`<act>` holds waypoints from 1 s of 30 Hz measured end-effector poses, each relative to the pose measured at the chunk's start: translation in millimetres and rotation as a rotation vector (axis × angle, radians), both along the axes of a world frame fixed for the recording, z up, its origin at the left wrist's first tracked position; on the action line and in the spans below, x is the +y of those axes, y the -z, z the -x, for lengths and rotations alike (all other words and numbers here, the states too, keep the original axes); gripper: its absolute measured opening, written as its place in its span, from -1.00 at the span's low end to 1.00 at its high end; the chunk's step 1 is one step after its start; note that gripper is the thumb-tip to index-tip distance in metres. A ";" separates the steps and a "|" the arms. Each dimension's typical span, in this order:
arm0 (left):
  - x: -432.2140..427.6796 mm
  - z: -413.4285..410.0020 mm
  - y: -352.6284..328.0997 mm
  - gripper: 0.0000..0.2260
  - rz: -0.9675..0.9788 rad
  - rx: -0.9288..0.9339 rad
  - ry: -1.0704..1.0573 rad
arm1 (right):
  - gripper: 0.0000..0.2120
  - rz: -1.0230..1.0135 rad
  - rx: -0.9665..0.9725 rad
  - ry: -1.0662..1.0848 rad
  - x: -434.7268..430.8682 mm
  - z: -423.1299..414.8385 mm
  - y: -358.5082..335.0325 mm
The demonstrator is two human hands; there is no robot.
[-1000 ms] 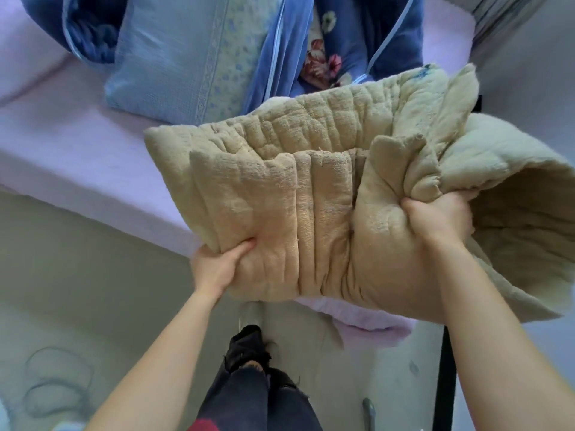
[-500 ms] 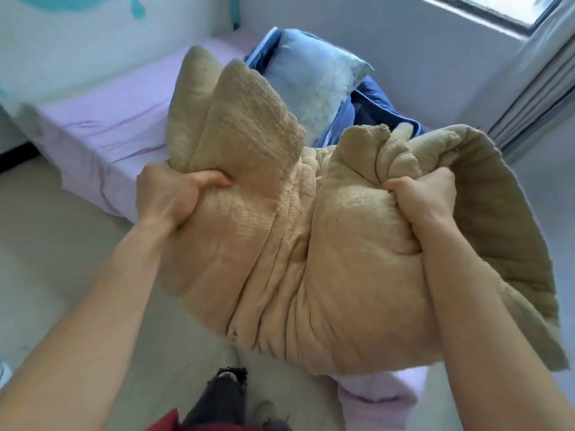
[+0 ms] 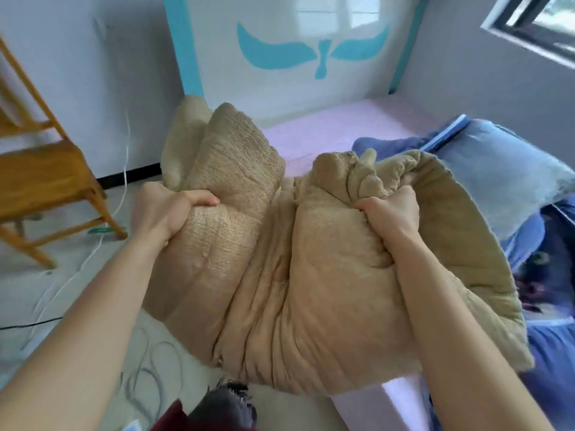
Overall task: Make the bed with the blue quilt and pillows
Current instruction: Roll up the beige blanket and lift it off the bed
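Note:
A thick tan padded blanket (image 3: 311, 290), folded into a bundle, hangs in the air in front of me over the bed's near corner. My left hand (image 3: 165, 213) grips its left fold and my right hand (image 3: 390, 213) clutches a bunched fold on the right. The bed (image 3: 336, 132) has a pale pink sheet. At its right side lie a light blue pillow (image 3: 504, 175) and the crumpled blue quilt (image 3: 553, 353), partly hidden behind the blanket.
A wooden chair (image 3: 46, 181) stands on the floor at the left. White and dark cables (image 3: 93, 253) trail across the floor beneath my left arm. The wall behind the bed has a teal painted shape (image 3: 311, 54). A window (image 3: 541, 26) is at the top right.
My view has swung left and upward, so the chair and wall now show. Both hands keep their hold; the blanket has been lifted off the bed and stays raised.

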State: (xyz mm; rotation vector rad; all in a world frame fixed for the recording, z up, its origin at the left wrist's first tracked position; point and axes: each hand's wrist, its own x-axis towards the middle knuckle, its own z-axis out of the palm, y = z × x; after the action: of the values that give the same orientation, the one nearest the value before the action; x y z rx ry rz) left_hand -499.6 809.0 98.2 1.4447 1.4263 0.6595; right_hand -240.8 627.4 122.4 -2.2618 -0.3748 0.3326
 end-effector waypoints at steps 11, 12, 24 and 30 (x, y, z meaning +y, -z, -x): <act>227.8 88.4 -10.4 -0.36 -0.063 0.017 -0.370 | -0.36 -0.070 0.069 -0.358 327.4 44.4 -5.0; 248.1 95.5 -7.4 -0.37 -0.072 0.010 -0.409 | -0.37 -0.073 0.071 -0.392 357.0 47.7 -4.8; 463.7 163.6 -12.4 -0.43 -0.057 -0.051 -0.800 | -0.39 -0.094 0.084 -0.766 692.1 112.1 -7.1; 542.6 233.4 -38.6 -0.61 -0.173 -0.093 -0.997 | -0.28 -0.209 0.125 -0.902 810.3 187.3 -19.0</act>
State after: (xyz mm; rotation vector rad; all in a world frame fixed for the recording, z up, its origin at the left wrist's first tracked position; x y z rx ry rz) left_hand -733.0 1351.6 136.9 0.7183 2.0227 1.4603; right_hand -428.1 1437.7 141.4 -1.7348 -1.2913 0.8371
